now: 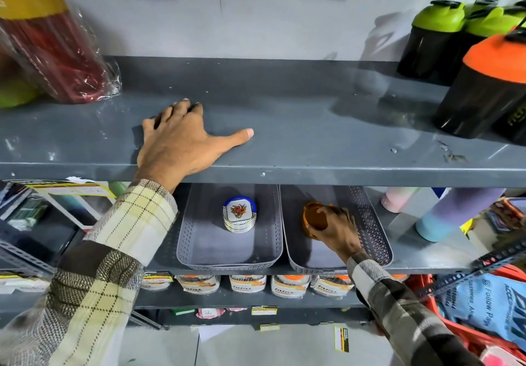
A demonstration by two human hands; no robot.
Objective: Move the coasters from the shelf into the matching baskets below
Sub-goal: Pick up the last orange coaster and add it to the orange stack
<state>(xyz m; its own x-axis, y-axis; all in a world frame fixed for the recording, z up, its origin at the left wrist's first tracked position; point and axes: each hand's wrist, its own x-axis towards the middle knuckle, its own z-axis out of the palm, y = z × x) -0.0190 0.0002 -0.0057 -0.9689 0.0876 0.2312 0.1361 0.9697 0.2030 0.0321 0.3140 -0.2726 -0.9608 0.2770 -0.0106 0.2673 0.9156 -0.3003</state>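
My left hand [182,137] rests flat on the bare grey upper shelf [299,126], fingers spread, holding nothing. Below it, on the lower shelf, stand two grey perforated baskets. The left basket [199,254] holds a stack of white floral coasters with a blue rim [239,214]. My right hand [338,230] reaches into the right basket [373,231] and grips a stack of translucent orange coasters [314,217], held low inside the basket. Whether the orange stack touches the basket floor is hidden by my fingers.
Shaker bottles with green and orange lids [484,80] stand at the upper shelf's right end. A plastic-wrapped red bundle [57,58] lies at its left. Pastel bottles [449,212] stand right of the baskets. Packaged jars [247,283] line the shelf beneath.
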